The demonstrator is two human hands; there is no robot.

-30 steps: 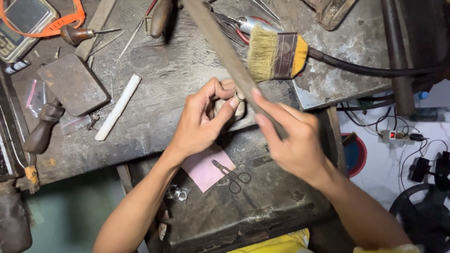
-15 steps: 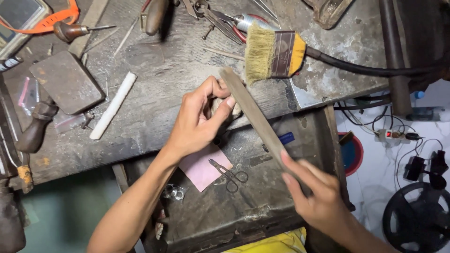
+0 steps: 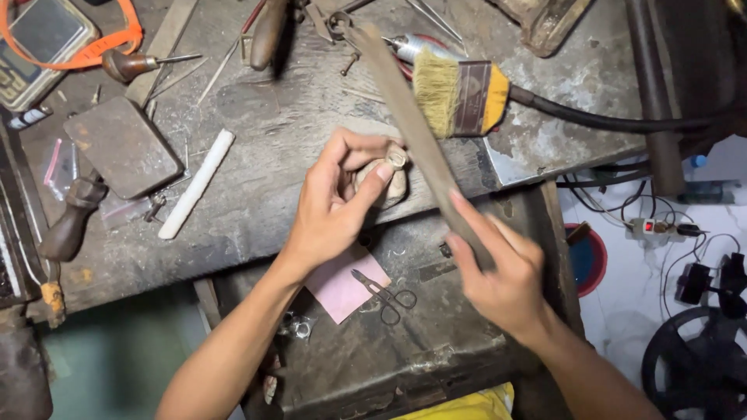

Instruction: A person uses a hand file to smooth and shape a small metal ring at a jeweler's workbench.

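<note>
My left hand (image 3: 336, 204) pinches a small pale metal piece (image 3: 396, 158) against a worn wooden bench peg (image 3: 389, 187) at the edge of the workbench. My right hand (image 3: 498, 272) grips the near end of a long flat file (image 3: 405, 117). The file slants up and to the left, and its blade lies across the small piece. Below my hands, a pink paper square (image 3: 342, 286) and small dark scissors (image 3: 387, 295) rest on a lower dark tray (image 3: 436, 350).
A yellow-banded brush (image 3: 459, 97) lies right of the file on the grey workbench (image 3: 272, 140). At left are a white stick (image 3: 196, 183), a dark flat block (image 3: 120, 146), a wooden-handled tool (image 3: 66, 225) and an orange-strapped device (image 3: 35, 43). Cables and a power strip (image 3: 657, 229) cover the floor at right.
My right hand has pushed the file forward, up and to the left across the small piece, after pulling it back half a second ago. My left hand keeps holding the piece on the peg.
</note>
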